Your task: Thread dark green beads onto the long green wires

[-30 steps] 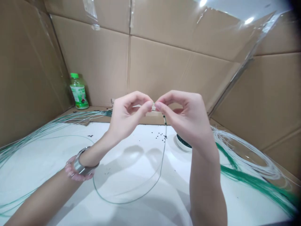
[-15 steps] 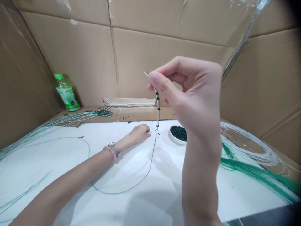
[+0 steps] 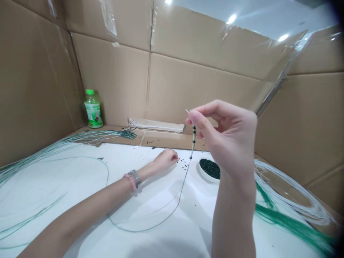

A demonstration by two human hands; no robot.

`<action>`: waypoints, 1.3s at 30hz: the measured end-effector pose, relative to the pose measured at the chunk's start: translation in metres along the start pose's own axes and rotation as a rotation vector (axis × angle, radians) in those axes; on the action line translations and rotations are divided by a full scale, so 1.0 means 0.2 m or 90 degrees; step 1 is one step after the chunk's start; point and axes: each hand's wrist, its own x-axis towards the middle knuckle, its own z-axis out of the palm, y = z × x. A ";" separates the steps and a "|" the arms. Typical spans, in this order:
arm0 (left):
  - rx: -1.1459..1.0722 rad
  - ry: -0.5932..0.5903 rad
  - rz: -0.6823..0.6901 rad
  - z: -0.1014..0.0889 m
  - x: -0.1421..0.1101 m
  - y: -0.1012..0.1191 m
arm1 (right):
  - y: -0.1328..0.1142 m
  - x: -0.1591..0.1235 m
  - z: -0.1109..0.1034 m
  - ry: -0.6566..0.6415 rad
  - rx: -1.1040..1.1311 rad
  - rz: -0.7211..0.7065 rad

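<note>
My right hand is raised above the table, thumb and forefinger pinching a thin beaded cord near its end. A short pale tip pokes out past the fingertips. Small black beads sit spaced along the cord below the pinch, and the rest loops down onto the white tabletop. Low on the table, my left hand has its fingers curled together beside a scatter of loose black beads; whatever is between its fingertips is too small to make out. A white bowl full of dark beads stands partly behind my right wrist.
Bundled green and white cords lie at the left. More green strands and a coil of white cord are at the right. A green-capped bottle stands in the back left corner. Cardboard walls enclose the table.
My left hand left the cord and came down to the table beside the loose beads, its fingers now curled tighter. My right hand has kept its pinch on the cord. The camera view shifted.
</note>
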 end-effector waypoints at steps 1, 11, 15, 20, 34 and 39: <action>-0.041 0.027 0.012 -0.06 -0.01 0.05 | 0.00 0.00 0.00 0.006 -0.007 -0.002; -0.642 0.235 0.183 -0.53 -0.37 0.60 | -0.07 -0.07 0.13 0.008 -0.032 -0.034; -0.667 0.206 0.195 -0.53 -0.42 0.65 | -0.10 -0.11 0.16 -0.008 -0.019 -0.046; -0.689 0.185 0.198 -0.54 -0.43 0.64 | -0.13 -0.12 0.15 -0.024 -0.041 -0.077; -0.615 0.219 0.265 -0.52 -0.44 0.62 | -0.12 -0.13 0.15 -0.017 -0.102 -0.117; -0.575 0.256 0.275 -0.51 -0.43 0.62 | -0.12 -0.13 0.15 -0.001 -0.172 -0.165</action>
